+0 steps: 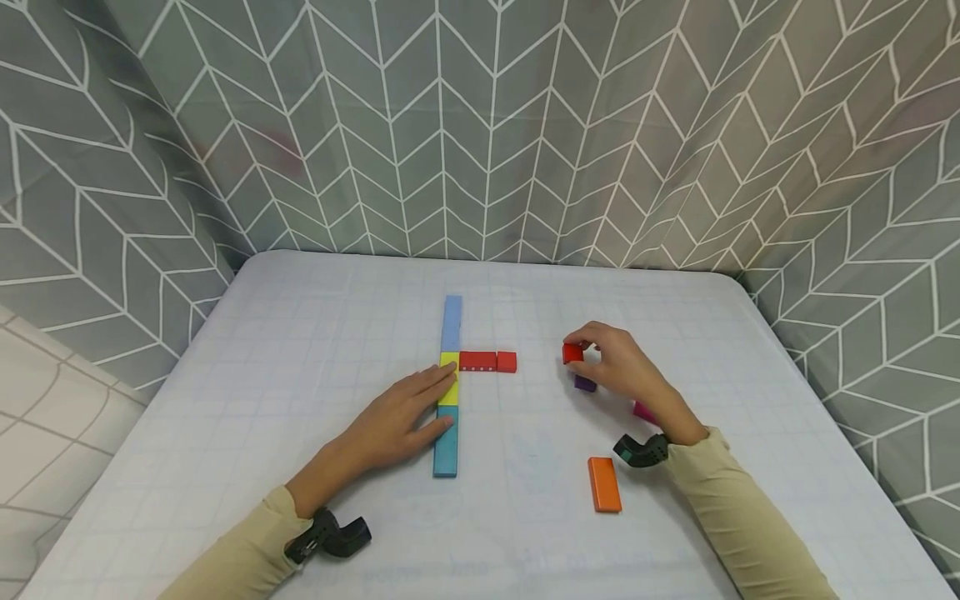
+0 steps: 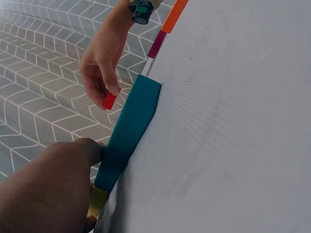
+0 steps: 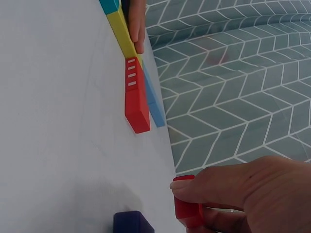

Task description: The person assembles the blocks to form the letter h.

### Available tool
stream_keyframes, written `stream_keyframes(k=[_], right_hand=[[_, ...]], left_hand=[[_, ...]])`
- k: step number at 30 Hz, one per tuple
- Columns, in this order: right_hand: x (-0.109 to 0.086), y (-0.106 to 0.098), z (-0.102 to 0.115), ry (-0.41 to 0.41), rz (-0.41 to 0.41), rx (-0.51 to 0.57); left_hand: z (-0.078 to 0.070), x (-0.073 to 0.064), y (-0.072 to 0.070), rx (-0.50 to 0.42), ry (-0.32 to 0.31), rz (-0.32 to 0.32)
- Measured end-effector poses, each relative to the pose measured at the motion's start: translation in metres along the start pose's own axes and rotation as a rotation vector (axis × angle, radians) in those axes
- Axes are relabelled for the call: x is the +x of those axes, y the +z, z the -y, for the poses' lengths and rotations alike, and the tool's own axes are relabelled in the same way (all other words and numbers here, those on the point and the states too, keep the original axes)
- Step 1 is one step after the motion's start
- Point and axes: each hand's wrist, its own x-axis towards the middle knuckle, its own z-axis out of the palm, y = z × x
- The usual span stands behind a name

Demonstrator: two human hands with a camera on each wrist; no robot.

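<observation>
My left hand (image 1: 397, 421) lies with fairly straight fingers on a line of blocks, its fingertips on the yellow block (image 1: 448, 394) and its thumb at the teal block (image 1: 446, 450). A light blue block (image 1: 452, 323) continues the line at the far end. From the yellow part a longer red block (image 1: 477, 361) with white marks juts right, a small red block (image 1: 506, 362) at its end. My right hand (image 1: 622, 364) pinches another small red block (image 3: 188, 208) between thumb and fingers, just above the table. Below it sits a dark purple block (image 1: 585, 384).
An orange block (image 1: 604, 484) lies near the right forearm. A magenta block (image 1: 643, 412) is partly hidden under the right wrist. The white table (image 1: 525, 533) ends at the back against a grey patterned curtain (image 1: 465, 133), which also stands at both sides.
</observation>
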Motion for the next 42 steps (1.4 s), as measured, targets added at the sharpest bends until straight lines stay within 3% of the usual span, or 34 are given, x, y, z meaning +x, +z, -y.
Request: stream_keyframes(k=[8,42], right_hand=[[0.006,0.005,0.007,-0.039,0.004,0.014],[0.029,0.038,0.023,-0.045,0.079,0.030]], left_hand=[[-0.001,0.000,-0.001,-0.011,0.000,0.004],[0.000,0.000,0.000,-0.011,0.002,0.000]])
